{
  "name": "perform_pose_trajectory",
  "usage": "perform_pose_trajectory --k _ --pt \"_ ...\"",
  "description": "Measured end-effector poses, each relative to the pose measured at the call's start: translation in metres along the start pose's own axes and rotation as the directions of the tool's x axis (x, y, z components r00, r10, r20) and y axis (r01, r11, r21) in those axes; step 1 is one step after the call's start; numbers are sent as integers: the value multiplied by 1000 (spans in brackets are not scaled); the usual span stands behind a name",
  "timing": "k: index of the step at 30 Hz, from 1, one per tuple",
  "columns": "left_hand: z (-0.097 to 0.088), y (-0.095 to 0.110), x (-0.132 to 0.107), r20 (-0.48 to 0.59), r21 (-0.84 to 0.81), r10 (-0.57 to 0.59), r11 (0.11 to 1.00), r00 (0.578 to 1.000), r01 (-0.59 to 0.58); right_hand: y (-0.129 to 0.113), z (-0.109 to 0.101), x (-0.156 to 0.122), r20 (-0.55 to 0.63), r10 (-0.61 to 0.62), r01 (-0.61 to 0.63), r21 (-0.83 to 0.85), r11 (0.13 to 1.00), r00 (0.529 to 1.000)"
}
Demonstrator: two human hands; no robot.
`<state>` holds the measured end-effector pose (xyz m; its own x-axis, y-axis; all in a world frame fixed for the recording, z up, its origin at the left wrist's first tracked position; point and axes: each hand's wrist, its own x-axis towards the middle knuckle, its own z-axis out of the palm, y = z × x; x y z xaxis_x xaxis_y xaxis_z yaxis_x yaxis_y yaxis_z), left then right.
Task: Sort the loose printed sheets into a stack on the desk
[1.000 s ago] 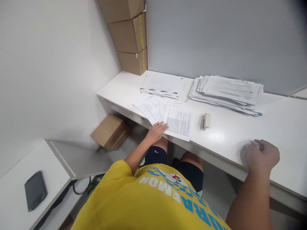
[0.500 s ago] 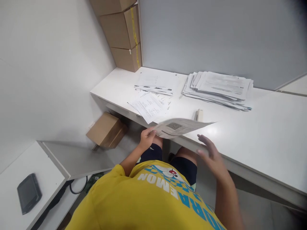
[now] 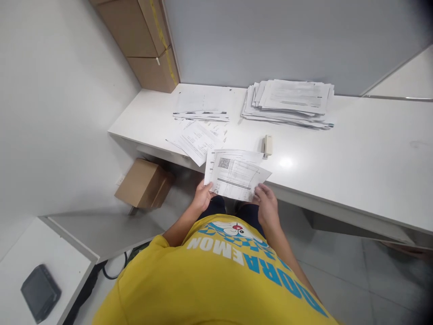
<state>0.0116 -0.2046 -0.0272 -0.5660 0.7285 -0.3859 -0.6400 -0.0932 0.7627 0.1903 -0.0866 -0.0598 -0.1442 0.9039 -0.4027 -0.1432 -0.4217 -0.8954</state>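
Printed sheets of paper [image 3: 233,178] are held up at the desk's front edge, the top one showing a square code and a dark line. My left hand [image 3: 203,195] pinches their lower left corner, thumb on top. At the lower right corner, my right hand [image 3: 266,198] has its fingers closed on the paper's edge. Just beyond the sheets a cream stapler [image 3: 267,146] rests on the desk. Loose printed pages [image 3: 198,140] lie to the left, in front of a low paper stack [image 3: 202,101].
A thick pile of papers [image 3: 292,97] sits at the back of the white desk [image 3: 365,158]. Cardboard boxes [image 3: 154,72] are stacked in the left corner, another box [image 3: 140,183] is below. A dark handheld device [image 3: 40,291] lies on a side surface at lower left.
My right hand, open and apart from the paper before, has come in and closed on its right corner. The sheets now tilt to face me. The view has shifted slightly.
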Motion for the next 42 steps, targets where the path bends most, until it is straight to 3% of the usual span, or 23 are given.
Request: perform_pose_trajectory --k 3,6,8,12,16,20,27,32,36,39,42 --pt "-7 -6 0 -51 -20 -74 997 996 73 11 -6 2 -133 -62 59 -29 998 989" --pt "-11 -9 -2 -55 -2 -141 990 988 141 12 -14 0 62 10 -12 33 999 998" --pt "-12 -9 -1 -48 29 -168 985 985 169 11 -18 -2 193 59 -73 66 995 979" --pt "-19 -1 4 -10 131 -237 963 972 236 8 -19 -4 231 25 -43 74 996 973" --pt "-30 17 10 127 296 -414 883 901 364 4 -21 -2 196 -22 9 66 998 980" --pt "-35 29 10 249 431 -525 812 814 393 -2 -27 0 130 -18 12 44 999 991" --pt "-28 22 5 357 528 -579 773 733 353 2 -31 -6 105 -3 0 30 1000 994" --pt "-22 12 10 413 577 -459 800 786 164 5 -35 -3 82 -102 103 -13 995 991" --pt "-19 12 23 428 646 -417 762 802 52 4 -37 2 73 -78 82 -52 995 994" --pt "-16 11 33 361 701 -414 712 836 50 4 -36 7 46 -139 142 -61 988 989" --pt "-12 6 40 270 707 -352 704 896 64 3 -35 8 64 -171 170 13 985 983"
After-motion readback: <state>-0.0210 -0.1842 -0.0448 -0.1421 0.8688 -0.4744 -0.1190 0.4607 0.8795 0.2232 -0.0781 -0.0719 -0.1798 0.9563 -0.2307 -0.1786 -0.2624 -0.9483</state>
